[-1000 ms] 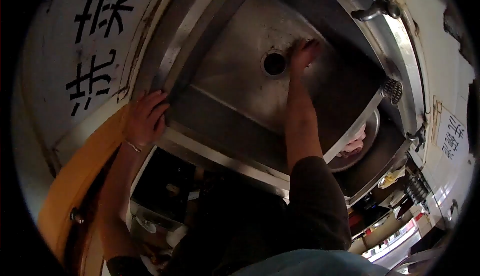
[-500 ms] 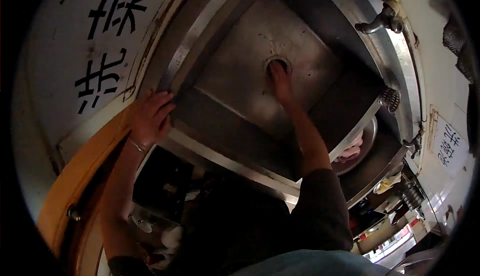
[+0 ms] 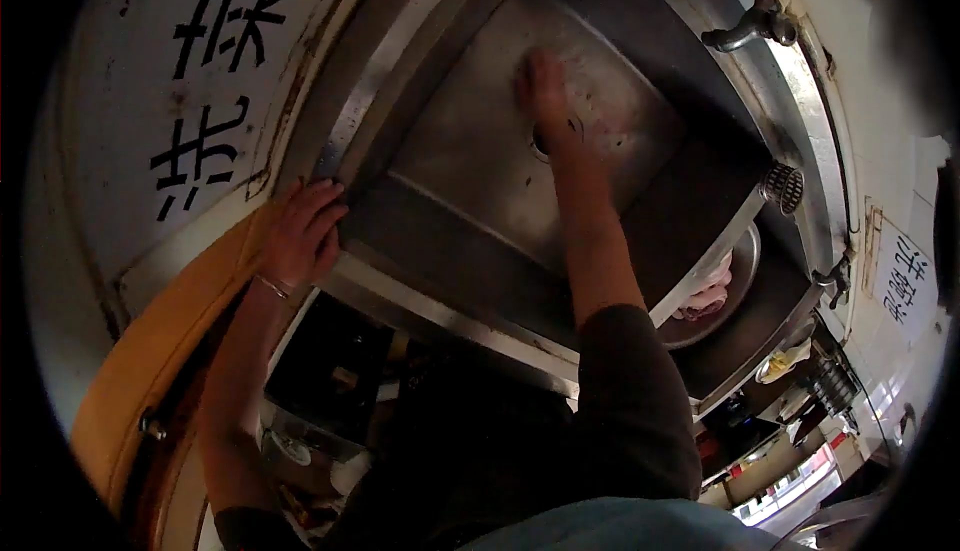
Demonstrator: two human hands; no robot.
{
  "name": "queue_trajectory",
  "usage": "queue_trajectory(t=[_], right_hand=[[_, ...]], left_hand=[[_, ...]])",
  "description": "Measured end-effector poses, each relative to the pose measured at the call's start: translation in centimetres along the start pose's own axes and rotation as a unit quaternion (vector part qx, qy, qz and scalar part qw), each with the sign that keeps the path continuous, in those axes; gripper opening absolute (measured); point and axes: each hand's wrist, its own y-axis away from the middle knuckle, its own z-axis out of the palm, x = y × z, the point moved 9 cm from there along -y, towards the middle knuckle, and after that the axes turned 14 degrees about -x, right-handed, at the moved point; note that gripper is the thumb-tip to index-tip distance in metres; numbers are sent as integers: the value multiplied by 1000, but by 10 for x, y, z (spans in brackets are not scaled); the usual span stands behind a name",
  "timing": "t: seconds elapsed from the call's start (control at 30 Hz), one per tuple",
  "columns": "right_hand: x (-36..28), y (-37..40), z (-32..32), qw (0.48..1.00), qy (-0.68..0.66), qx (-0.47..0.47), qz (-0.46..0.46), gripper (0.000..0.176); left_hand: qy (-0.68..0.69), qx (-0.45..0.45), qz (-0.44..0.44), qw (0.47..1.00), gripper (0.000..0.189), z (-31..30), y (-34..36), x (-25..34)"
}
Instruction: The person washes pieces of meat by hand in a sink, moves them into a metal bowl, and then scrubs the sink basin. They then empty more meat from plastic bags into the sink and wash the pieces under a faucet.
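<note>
My left hand point(image 3: 305, 229), a bracelet at its wrist, rests on the front left corner of the metal sink's rim point(image 3: 350, 116), its fingers laid out over the edge. Down in the basin my right hand point(image 3: 545, 91) is low over the sink floor point(image 3: 480, 121), just beyond the drain hole point(image 3: 541, 141). Motion smears its fingers, so whether they hold anything does not show. My right wrist covers part of the drain. Small dark bits dot the floor around it.
A metal drain strainer point(image 3: 782, 188) sits on the divider's far end. Beyond the divider, a metal bowl point(image 3: 745, 281) holds pinkish pieces that look like meat point(image 3: 708, 296). A tap point(image 3: 755, 29) juts from the back wall. An orange-brown curved edge point(image 3: 165, 321) runs along the left.
My right hand has come out of the drain hole and moved farther up across the sink floor. My left hand has stayed on the rim.
</note>
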Motion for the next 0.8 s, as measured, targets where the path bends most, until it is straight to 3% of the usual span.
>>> queue_trajectory(t=[0.07, 0.1, 0.17, 0.2, 0.27, 0.3, 0.33, 0.4, 0.43, 0.47, 0.53, 0.6, 0.67, 0.73, 0.77, 0.8], right_hand=[[-31, 34, 19, 993, 16, -83, -79, 46], [-36, 58, 20, 989, -37, -111, -86, 45], [-43, 99, 4, 985, -4, -161, -66, 46], [-38, 116, -10, 979, 79, -183, -36, 47], [28, 149, -33, 984, -5, -116, 136, 54], [79, 170, -32, 978, 4, -16, 209, 56], [120, 190, -35, 957, 12, 86, 278, 57], [128, 179, -75, 943, 33, 64, 324, 55], [131, 176, -88, 927, 51, 37, 369, 53], [140, 168, -76, 927, 52, 44, 369, 53], [119, 126, -34, 980, 104, 89, 142, 42], [53, 97, -21, 998, -52, 19, 2, 41], [-7, 81, 1, 967, -25, -252, 20, 35], [-6, 108, 41, 981, 176, -66, -52, 26], [-17, 109, 8, 979, 188, -55, -52, 26], [-28, 104, -31, 991, 34, -128, 15, 24]], left_hand=[[-8, 13, 1, 1000, 26, -3, 1, 1], [-9, 16, 2, 1000, 26, -3, 3, 1], [-3, 21, 7, 1000, 27, -4, 3, 0], [-4, 26, 9, 1000, 27, -5, 4, 1], [6, 19, -4, 1000, 27, -4, 4, 1], [4, 24, -1, 1000, 27, -1, 6, 0], [87, 25, -23, 996, 26, 8, 10, -11], [167, 27, -39, 985, 26, 11, 10, -16], [101, 31, -29, 994, 27, 4, 9, -9], [32, 36, -19, 999, 27, -2, 8, -2], [36, 48, -10, 998, 27, -16, 6, 7], [40, 63, 5, 997, 26, -11, 10, 8], [184, 64, -25, 980, 27, 19, 19, -19], [261, 66, -35, 963, 28, 17, 19, -20], [274, 69, -34, 959, 29, 9, 17, -19], [288, 72, -33, 954, 30, 0, 16, -19]])
